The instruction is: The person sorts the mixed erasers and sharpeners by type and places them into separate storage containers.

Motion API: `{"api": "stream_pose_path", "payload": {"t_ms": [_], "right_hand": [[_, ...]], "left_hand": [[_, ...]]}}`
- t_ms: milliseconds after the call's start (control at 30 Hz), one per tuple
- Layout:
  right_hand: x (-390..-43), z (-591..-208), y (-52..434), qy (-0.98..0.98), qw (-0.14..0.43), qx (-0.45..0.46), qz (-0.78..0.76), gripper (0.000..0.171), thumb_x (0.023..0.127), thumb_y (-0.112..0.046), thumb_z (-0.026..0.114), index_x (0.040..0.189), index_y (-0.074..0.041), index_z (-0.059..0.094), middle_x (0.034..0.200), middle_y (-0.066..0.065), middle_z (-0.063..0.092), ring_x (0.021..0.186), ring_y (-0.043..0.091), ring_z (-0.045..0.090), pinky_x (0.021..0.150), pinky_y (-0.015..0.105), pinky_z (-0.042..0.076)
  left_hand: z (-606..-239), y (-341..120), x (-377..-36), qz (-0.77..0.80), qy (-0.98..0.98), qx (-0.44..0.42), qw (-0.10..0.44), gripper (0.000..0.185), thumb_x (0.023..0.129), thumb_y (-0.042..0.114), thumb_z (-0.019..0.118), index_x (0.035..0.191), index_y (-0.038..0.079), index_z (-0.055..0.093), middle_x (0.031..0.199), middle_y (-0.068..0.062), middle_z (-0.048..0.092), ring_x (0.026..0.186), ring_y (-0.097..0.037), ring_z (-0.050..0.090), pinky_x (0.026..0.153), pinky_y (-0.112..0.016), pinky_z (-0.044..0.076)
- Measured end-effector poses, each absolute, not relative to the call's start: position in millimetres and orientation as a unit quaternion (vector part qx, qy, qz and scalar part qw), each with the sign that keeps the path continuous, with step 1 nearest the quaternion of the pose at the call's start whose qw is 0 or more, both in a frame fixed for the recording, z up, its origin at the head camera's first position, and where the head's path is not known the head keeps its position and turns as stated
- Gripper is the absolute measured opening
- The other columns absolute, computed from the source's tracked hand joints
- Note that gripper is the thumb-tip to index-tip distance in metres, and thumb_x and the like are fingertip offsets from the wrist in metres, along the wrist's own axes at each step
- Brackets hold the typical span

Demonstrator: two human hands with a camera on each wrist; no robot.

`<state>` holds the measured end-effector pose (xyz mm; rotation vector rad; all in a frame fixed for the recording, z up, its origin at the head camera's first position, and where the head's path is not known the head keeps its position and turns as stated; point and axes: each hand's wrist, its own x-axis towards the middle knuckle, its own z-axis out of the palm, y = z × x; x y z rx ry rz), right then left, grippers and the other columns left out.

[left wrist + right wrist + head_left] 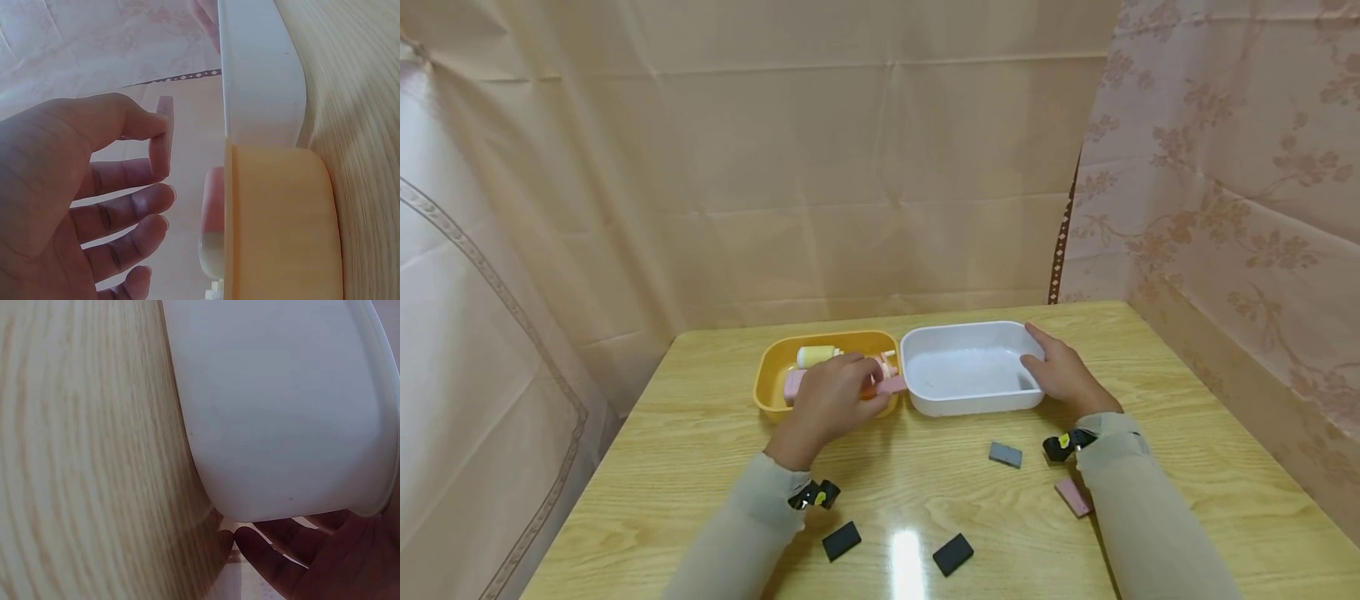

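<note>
Between thumb and index finger, my left hand (838,392) pinches a small flat pink block (892,385). It holds the block just above the yellow tub (762,385), near where that tub meets the white tub (973,406). The left wrist view shows the pink block (162,140) upright in the pinch, the other fingers loosely bent. My right hand (1063,375) grips the right end of the white tub, thumb over the rim and fingers along the outside wall. Inside the yellow tub lie a bottle with a yellow label (816,357) and a pink item (793,387), partly hidden by my left hand.
On the wooden table (700,467) in front of the tubs lie a grey block (1005,454), another pink block (1072,497) beside my right forearm, and two black blocks, one left (842,541) and one nearer the middle (953,554). A beige curtain (850,167) hangs behind.
</note>
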<state>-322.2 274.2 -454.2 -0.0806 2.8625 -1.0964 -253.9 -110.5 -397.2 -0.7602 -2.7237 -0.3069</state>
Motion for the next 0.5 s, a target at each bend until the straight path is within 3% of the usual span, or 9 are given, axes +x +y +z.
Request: {"api": "stream_pose_path", "payload": {"t_ms": [333,500], "right_hand": [[-320,-454,273,0.930,0.039,-0.030,-0.364,0.071,0.109,-0.025,0.047,0.167,-0.014,0.008,0.171,0.022,0.014,0.157,0.048,0.015,0.122,0.065,0.018],[-321,-455,272,0.928,0.038,-0.032,-0.368,0.071,0.109,-0.025,0.046,0.167,-0.015,0.008,0.171,0.022,0.014,0.157,0.047,0.015,0.122,0.065,0.018]], "left_hand": [[-399,-98,-256,-0.142,-0.939,-0.267,0.161,0.034,0.091,0.055,0.072,0.094,0.022,0.077,0.082,0.008,0.061,0.071,-0.010,0.052,0.063,-0.025,0.045],[-398,-88,-259,-0.163,-0.937,-0.264,0.158,0.027,0.090,0.048,0.074,0.092,0.022,0.077,0.089,0.006,0.065,0.074,-0.010,0.054,0.066,-0.027,0.048]]}}
